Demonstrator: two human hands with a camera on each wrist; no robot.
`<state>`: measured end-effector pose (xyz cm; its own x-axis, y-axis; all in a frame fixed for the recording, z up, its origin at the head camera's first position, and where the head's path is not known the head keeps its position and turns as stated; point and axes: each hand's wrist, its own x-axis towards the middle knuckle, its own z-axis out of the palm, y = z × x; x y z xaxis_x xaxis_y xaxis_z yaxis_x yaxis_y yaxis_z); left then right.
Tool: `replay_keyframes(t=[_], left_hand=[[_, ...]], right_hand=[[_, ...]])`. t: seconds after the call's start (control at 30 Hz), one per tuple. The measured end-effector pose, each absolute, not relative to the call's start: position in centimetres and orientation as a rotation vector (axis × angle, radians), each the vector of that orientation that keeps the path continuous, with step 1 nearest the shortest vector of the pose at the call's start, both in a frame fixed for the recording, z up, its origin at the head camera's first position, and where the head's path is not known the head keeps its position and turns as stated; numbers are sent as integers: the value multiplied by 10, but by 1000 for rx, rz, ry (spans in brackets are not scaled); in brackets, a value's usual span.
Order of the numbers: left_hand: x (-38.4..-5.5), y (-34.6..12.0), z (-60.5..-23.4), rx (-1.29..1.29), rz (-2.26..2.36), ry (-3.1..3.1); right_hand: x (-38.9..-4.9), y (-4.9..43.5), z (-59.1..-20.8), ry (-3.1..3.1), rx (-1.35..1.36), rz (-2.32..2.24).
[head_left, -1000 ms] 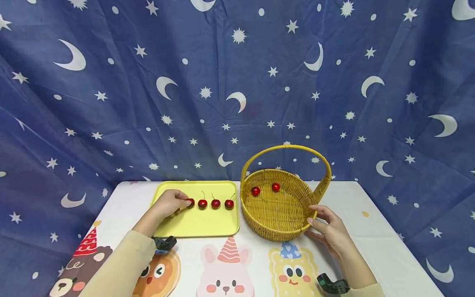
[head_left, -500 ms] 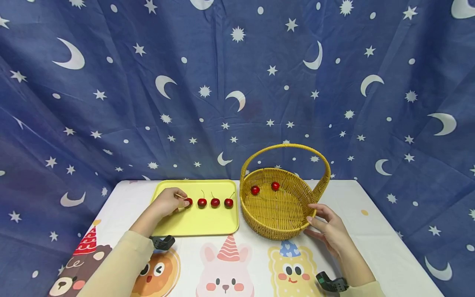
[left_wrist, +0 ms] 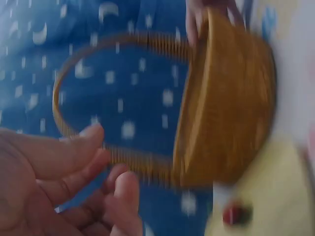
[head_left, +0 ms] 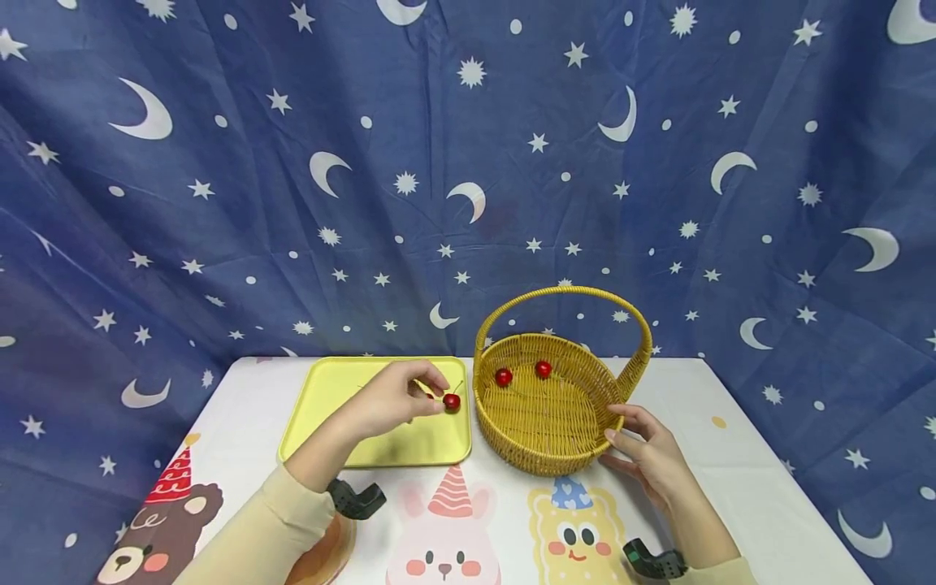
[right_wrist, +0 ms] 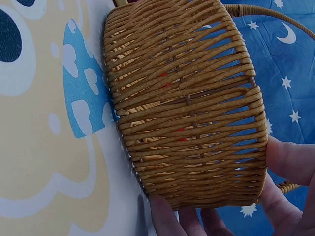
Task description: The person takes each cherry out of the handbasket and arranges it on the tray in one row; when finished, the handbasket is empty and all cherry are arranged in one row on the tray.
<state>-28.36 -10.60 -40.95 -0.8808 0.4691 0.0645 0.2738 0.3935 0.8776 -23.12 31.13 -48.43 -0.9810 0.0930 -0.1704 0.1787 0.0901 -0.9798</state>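
My left hand (head_left: 395, 398) hovers over the yellow tray (head_left: 314, 439), fingers loosely bent, thumb and fingertips apart. No cherry shows between them in the blurred left wrist view, where the hand (left_wrist: 64, 182) points toward the wicker basket (left_wrist: 236, 108). A red cherry (head_left: 452, 402) with a stem lies at the tray's right side. Another cherry (head_left: 429, 396) peeks out by my fingers, and the rest of the row is hidden behind my hand. My right hand (head_left: 647, 451) grips the right rim of the wicker basket (head_left: 548, 463). Two cherries, one cherry (head_left: 504, 377) leftmost, lie inside.
The basket's tall arched handle (head_left: 563, 289) rises above its rim. Behind the table hangs a blue curtain (head_left: 409, 268) with moons and stars. Cartoon animals are printed on the white tablecloth (head_left: 731, 455).
My left hand has left the leftmost cherry and moved right across the tray toward the basket. My right hand and the basket stay put.
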Motion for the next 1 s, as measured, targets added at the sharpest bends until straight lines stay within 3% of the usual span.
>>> replay_keyframes(t=[0.13,0.27,0.5,0.73,1.0], left_hand=[[-278,-59,-401,872,1472,2281],[-292,-18,-413,895,1458,2223],[-329,24,-442,660,1523,2337],[-345,45,-448,401,1424,2422],[-353,61,-457,468,1131,2490]], right_hand=[[-232,313,-484,2265,287,-2070],[-232,313,-485,2265,285,-2070],[-232,312,-486,2259,279,-2074],[-231,310,-488,2255,275,-2093],[-232,312,-487,2271,283,-2092]])
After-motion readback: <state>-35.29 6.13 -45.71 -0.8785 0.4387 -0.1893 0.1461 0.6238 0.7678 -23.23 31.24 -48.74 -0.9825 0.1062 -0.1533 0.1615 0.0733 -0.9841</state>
